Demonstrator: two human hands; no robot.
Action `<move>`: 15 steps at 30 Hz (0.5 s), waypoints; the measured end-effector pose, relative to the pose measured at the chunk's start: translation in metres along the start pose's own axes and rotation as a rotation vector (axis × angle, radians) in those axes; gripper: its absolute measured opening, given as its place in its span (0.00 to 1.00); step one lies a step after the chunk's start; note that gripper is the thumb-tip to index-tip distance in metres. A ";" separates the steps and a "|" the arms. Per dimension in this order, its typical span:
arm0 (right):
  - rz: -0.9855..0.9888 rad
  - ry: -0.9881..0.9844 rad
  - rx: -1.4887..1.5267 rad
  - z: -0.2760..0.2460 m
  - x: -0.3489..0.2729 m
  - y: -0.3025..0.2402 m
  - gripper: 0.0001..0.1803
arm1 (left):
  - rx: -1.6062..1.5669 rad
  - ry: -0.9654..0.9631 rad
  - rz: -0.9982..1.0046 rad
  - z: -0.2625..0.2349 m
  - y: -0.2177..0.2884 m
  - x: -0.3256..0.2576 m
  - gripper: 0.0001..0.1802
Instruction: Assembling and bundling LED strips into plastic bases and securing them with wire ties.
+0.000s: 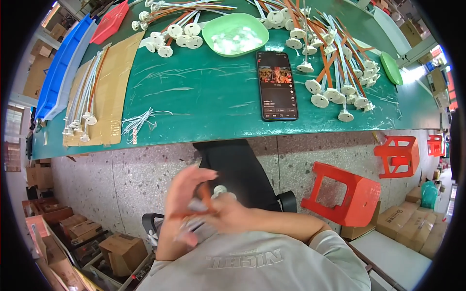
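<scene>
head view; left fisheye; looks down from head height; shirt (242, 272) near; table (208, 107) beyond

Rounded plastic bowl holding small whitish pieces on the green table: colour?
Light green bowl; shows best in head view.

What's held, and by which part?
Right hand: orange and pale strips, apparently gripped near the white discs. Left hand: too blurred to tell.
</scene>
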State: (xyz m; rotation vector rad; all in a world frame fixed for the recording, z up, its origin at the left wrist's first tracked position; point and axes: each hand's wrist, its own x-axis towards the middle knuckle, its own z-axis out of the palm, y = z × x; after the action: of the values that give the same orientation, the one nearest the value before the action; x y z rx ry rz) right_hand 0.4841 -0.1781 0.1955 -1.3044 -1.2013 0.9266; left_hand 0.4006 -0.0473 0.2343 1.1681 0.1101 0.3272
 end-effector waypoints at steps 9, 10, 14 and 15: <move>0.160 0.518 0.271 0.018 -0.005 -0.026 0.12 | 0.486 -0.496 -0.259 -0.030 -0.065 -0.035 0.32; 0.061 0.485 0.233 0.019 -0.006 -0.031 0.12 | 0.360 -0.567 -0.347 -0.033 -0.060 -0.035 0.30; 0.251 0.230 0.415 0.023 0.000 -0.040 0.12 | 0.249 -0.729 -0.657 -0.041 -0.043 -0.026 0.30; 0.164 0.340 0.301 0.029 0.007 -0.033 0.12 | 0.266 -0.772 -0.767 -0.042 -0.040 -0.020 0.31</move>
State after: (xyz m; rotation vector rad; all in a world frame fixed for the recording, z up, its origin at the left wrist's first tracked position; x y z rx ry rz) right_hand 0.4525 -0.1683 0.2253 -1.2647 -0.6722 0.9170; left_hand 0.3786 -0.0301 0.1792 1.3492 -0.0836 -0.8370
